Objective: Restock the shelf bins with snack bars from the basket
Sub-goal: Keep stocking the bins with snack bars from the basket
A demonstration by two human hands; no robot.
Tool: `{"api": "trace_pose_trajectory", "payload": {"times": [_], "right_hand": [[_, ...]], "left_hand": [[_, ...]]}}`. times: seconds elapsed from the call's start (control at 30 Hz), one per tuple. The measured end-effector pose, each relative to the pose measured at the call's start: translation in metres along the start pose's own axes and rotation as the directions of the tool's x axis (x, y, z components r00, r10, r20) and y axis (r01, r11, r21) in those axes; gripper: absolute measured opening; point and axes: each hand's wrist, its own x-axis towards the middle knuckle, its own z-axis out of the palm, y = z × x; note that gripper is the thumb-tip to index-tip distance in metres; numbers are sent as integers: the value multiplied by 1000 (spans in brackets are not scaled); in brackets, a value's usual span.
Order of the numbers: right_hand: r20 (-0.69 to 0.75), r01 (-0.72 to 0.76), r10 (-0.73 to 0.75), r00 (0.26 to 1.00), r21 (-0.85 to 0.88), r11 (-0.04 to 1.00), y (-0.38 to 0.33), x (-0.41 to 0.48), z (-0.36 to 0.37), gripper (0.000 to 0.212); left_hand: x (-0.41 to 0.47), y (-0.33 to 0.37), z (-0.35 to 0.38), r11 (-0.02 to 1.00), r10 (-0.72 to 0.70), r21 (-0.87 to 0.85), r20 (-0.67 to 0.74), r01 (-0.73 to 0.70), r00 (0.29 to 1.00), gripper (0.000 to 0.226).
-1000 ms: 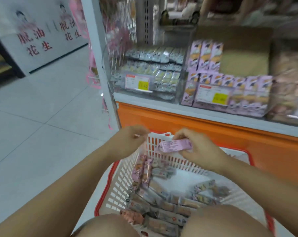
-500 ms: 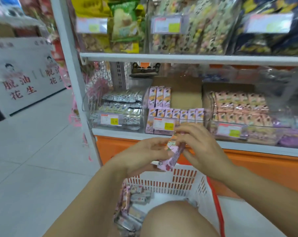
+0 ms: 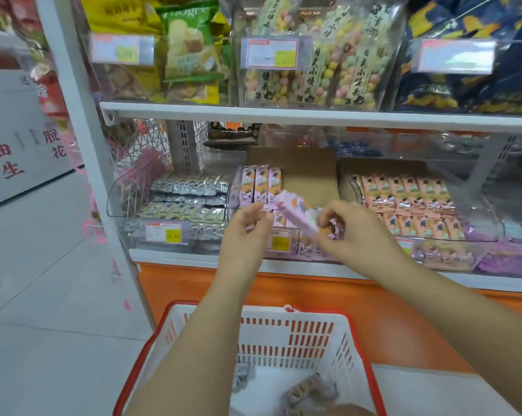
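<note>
Store shelving fills the view, with a lower shelf (image 3: 178, 258) carrying clear bins and a white, red-rimmed basket (image 3: 283, 334) below my arms. The bar (image 3: 295, 214) is a long pink wrapper with orange and dark print, blurred, tilted so that its upper end points left. It sits in front of the middle bin (image 3: 295, 252), where matching pink bars (image 3: 261, 184) stand upright at the left, beside bare cardboard (image 3: 307, 175).

My right hand (image 3: 358, 232) grips the bar's lower end, fingers curled round it, the back of the hand toward me. My left hand (image 3: 247, 226) is raised just beside the bar's upper end with its fingers loosely curled. The blur hides whether they touch it. Both forearms reach out over the basket, and a few wrapped bars (image 3: 310, 391) lie on its bottom.
</note>
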Motion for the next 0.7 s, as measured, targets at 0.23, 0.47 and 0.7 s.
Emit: {"api": "trace_pose_trajectory", "payload": {"times": [0.23, 0.47, 0.7], "right_hand": [[-110, -350, 372, 922, 176, 920, 34, 96, 60, 15], [-95, -488, 505, 858, 153, 859, 59, 152, 105, 3], [88, -388, 382, 920, 78, 918, 65, 139, 105, 32]], "left_hand": [[32, -42, -20, 754, 121, 656, -86, -35, 989, 42], [40, -52, -23, 777, 137, 627, -90, -51, 987, 40], [41, -55, -19, 784, 165, 618, -112, -62, 980, 39]]}}
